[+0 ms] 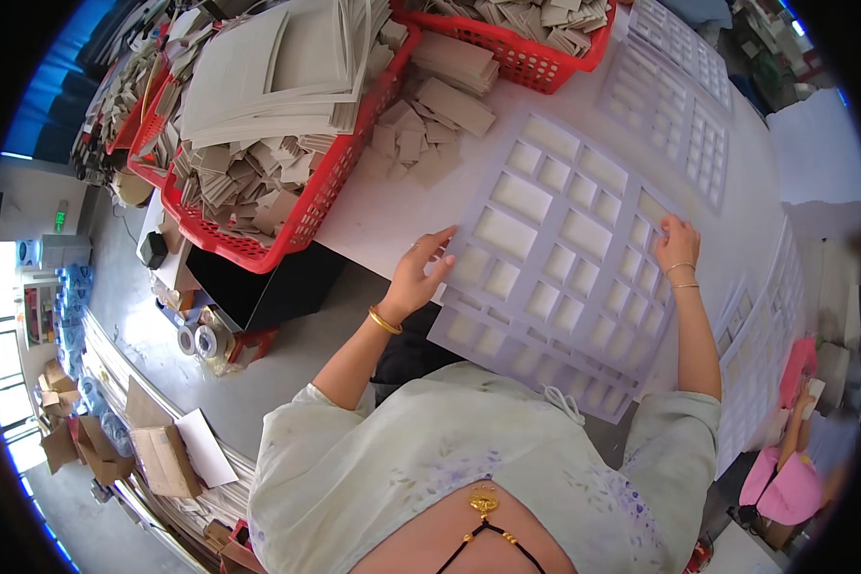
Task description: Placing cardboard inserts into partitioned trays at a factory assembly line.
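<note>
A white panel (518, 262) with rows of rectangular recesses lies on the table in front of me, on top of another such panel (462, 331) that sticks out at its near edge. My left hand (421, 275) is at the upper panel's left edge, fingers and thumb apart, holding nothing. Near the panel's right edge, my right hand (677, 246) has its fingers bent and pressed together over the border. Whatever may be between those fingertips is hidden.
A red basket (301, 222) full of grey board pieces stands at the left, and a second red basket (536, 69) at the back. Loose grey boards (454, 105) lie between them. More windowed panels (662, 105) lie at the far right. A person in pink (784, 485) is at the right.
</note>
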Demonstrator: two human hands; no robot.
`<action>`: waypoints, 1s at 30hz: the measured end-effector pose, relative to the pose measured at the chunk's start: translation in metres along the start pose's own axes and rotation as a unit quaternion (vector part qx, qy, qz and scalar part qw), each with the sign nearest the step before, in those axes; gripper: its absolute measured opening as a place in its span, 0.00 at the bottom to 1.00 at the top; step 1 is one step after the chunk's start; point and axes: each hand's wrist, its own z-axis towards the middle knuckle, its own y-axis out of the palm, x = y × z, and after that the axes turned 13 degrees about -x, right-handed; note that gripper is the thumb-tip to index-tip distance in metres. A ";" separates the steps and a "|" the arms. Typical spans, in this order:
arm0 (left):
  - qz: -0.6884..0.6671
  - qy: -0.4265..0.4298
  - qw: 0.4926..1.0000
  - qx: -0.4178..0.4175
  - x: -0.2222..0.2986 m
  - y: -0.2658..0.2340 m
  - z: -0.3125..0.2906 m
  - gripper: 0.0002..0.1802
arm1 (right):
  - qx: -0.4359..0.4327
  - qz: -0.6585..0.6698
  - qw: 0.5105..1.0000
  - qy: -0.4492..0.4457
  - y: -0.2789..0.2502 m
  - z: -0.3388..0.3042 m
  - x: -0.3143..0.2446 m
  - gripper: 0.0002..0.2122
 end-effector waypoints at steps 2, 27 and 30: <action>0.023 0.003 1.000 -0.014 0.000 -0.004 0.000 0.23 | -0.010 -0.012 1.000 0.004 -0.007 0.007 -0.001 0.14; 0.091 0.057 0.993 -0.056 0.021 -0.040 0.037 0.16 | -0.016 0.091 0.992 -0.083 -0.099 0.323 -0.224 0.24; 0.078 0.033 0.995 -0.055 0.013 -0.040 0.037 0.16 | -0.023 0.202 0.966 -0.158 -0.079 0.346 -0.198 0.21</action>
